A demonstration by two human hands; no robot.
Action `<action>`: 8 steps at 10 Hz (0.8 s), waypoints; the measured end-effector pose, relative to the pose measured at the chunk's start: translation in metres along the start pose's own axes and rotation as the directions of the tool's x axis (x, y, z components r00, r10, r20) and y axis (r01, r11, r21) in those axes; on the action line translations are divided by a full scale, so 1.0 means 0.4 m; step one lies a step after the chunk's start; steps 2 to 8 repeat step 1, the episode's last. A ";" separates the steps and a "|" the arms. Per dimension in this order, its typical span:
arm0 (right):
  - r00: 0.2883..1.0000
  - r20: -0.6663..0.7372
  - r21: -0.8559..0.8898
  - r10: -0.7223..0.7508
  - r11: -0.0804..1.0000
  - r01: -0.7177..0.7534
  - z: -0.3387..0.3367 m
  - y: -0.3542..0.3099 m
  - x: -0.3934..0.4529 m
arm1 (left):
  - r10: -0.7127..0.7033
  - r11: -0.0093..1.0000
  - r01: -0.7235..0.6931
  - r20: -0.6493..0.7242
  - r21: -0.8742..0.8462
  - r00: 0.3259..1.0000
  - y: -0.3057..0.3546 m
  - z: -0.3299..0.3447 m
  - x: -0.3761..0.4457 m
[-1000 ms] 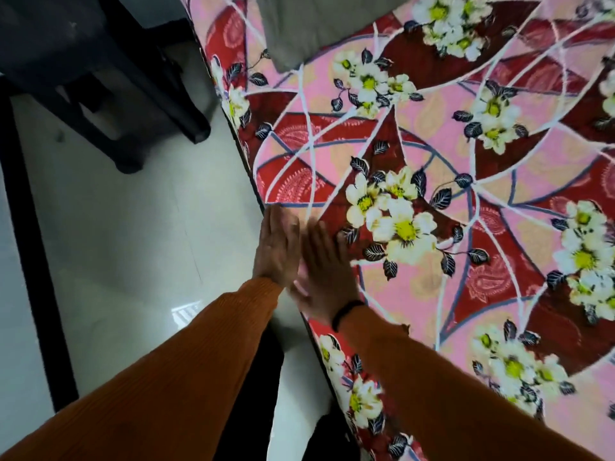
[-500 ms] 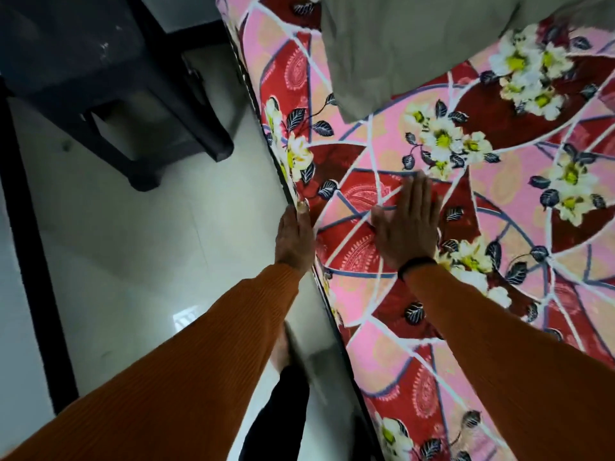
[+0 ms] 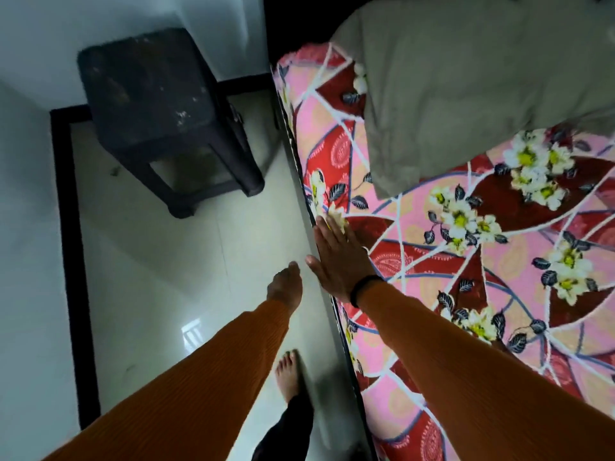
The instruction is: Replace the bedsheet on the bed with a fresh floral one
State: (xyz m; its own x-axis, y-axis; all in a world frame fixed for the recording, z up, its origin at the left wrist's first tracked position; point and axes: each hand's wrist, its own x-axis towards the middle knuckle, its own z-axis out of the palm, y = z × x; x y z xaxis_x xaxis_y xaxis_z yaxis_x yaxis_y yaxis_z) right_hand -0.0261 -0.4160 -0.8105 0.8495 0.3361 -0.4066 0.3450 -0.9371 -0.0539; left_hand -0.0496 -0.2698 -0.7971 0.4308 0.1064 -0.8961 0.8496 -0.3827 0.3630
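1. My left hand hangs over the floor just beside the bed's left edge, apart from the cloth. Only its back shows, so I cannot tell how its fingers are set, and I see nothing in them.

2. My right hand lies flat on the floral bedsheet right at the bed's left edge, fingers straight and together, pressing the cloth and gripping nothing.

3. The fresh floral bedsheet already covers the mattress from the near end up to the far left corner. I judge the step in hand to be smoothing and settling the edge along this side.

4. Next, I would run the flat palm on toward the far left corner and press the overhang down the side. That calls for even pressure so the cloth does not bunch.

5. A dark stool stands on the floor near the far left corner and leaves little room for walking that way. My bare foot stands close to the bed frame.

6. A grey pillow lies across the far end of the bed, on the sheet. It may hide wrinkles and would need lifting to smooth there.
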 end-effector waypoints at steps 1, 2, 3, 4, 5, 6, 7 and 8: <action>1.000 -0.002 0.072 -0.003 0.997 0.004 -0.128 -0.028 -0.019 | 0.071 0.975 -0.048 -0.100 0.215 0.992 0.061 -0.119 -0.083; 1.000 -0.002 0.072 -0.003 0.997 0.004 -0.128 -0.028 -0.019 | 0.071 0.975 -0.048 -0.100 0.215 0.992 0.061 -0.119 -0.083; 1.000 -0.002 0.072 -0.003 0.997 0.004 -0.128 -0.028 -0.019 | 0.071 0.975 -0.048 -0.100 0.215 0.992 0.061 -0.119 -0.083; 1.000 -0.002 0.072 -0.003 0.997 0.004 -0.128 -0.028 -0.019 | 0.071 0.975 -0.048 -0.100 0.215 0.992 0.061 -0.119 -0.083; 1.000 -0.002 0.072 -0.003 0.997 0.004 -0.128 -0.028 -0.019 | 0.071 0.975 -0.048 -0.100 0.215 0.992 0.061 -0.119 -0.083; 1.000 -0.002 0.072 -0.003 0.997 0.004 -0.128 -0.028 -0.019 | 0.071 0.975 -0.048 -0.100 0.215 0.992 0.061 -0.119 -0.083; 1.000 -0.002 0.072 -0.003 0.997 0.004 -0.128 -0.028 -0.019 | 0.071 0.975 -0.048 -0.100 0.215 0.992 0.061 -0.119 -0.083; 1.000 -0.002 0.072 -0.003 0.997 0.004 -0.128 -0.028 -0.019 | 0.071 0.975 -0.048 -0.100 0.215 0.992 0.061 -0.119 -0.083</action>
